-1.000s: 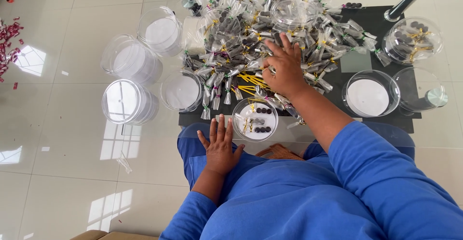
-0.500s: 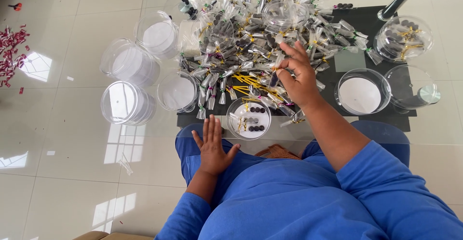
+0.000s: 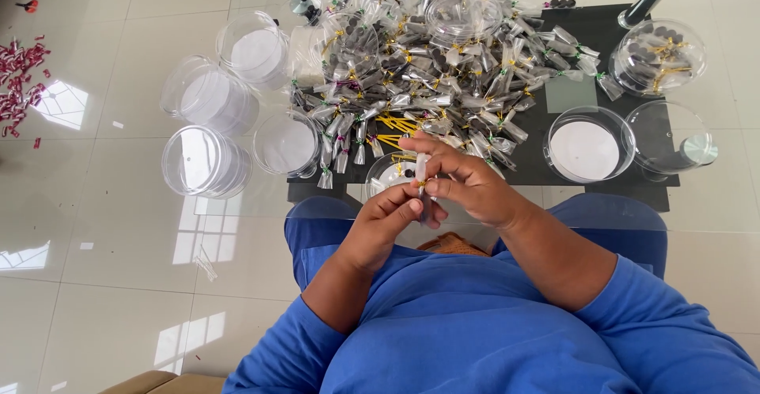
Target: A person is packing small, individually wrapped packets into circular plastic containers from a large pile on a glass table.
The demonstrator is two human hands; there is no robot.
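A: Where is the packet (image 3: 422,178)?

B: At frame centre, upright between both hands, just above the lap; the right hand (image 3: 467,182) pinches its upper part with fingers closed on it; the left hand (image 3: 389,221) curls its fingers about the lower end.

A: So which step is this?

B: I judge it a single packet being worked by hand, perhaps twisted or tied shut; what is inside it is too small to tell.

A: What lies around it?

B: Just behind the hands sits a small clear dish (image 3: 392,176), partly hidden; beyond it the pile (image 3: 431,69) of tied packets fills the upper centre on a black mat (image 3: 574,89); yellow ties (image 3: 389,139) lie at the pile's near edge; empty clear tubs (image 3: 204,160) stand at the left, more tubs (image 3: 584,144) at the right; red bits (image 3: 20,85) are scattered on the floor at upper left.

A: And what would the next move call for?

B: A steady pinch from both hands, since the film looks slippery; the packet should stay upright so nothing spills.
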